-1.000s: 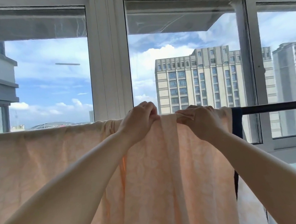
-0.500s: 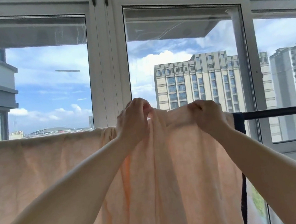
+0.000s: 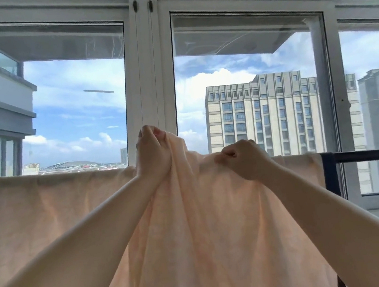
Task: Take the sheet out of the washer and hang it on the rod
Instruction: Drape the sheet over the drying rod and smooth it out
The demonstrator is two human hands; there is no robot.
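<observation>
The peach sheet is hanging over the dark rod, draped along it from the frame's left border almost to the rod's bare stretch. The sheet's right edge is falling just beside a dark blue strip of cloth, and right of that strip the rod is running uncovered to the frame's edge.

The left hand is gripping a bunched fold of the sheet with curled fingers and is holding it above the rod's line, so the cloth is peaking there. The right hand is pinching the sheet's top edge between thumb and fingers, lower than the left hand and about at the rod's level.

Behind the rod, the white window frame is standing close; whether the sheet is touching the glass cannot be told.
</observation>
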